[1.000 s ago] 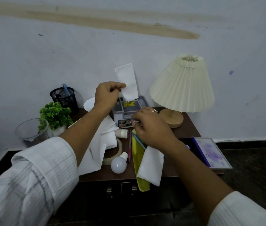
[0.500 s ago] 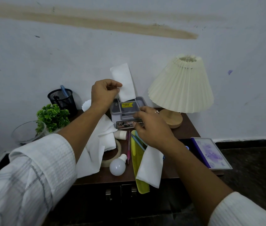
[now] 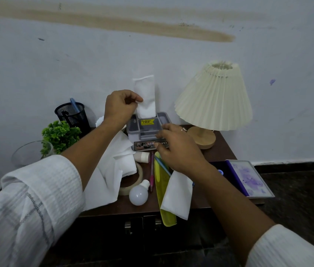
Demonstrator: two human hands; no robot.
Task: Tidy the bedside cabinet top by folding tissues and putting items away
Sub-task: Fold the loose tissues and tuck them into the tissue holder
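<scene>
At the front edge of the dark wooden cabinet top point(image 3: 221, 149), a loose white tissue point(image 3: 177, 195) drapes over a long yellow plastic comb point(image 3: 166, 218), both overhanging. Beyond them the right hand point(image 3: 177, 149) curls over the front of the grey plastic compartment organiser point(image 3: 165, 118) (whether it grips or merely steadies the box, I cannot tell). Farther back, the left hand point(image 3: 120, 108) pinches a narrow folded white tissue strip point(image 3: 146, 97) by its left edge. The strip's long axis is nearly upright, its lower end just above the organiser's rear compartment, so the drop is straight down from the left hand, which is the nearer one. A second ago the strip leaned; now it stands straighter, while the right hand has barely shifted.
</scene>
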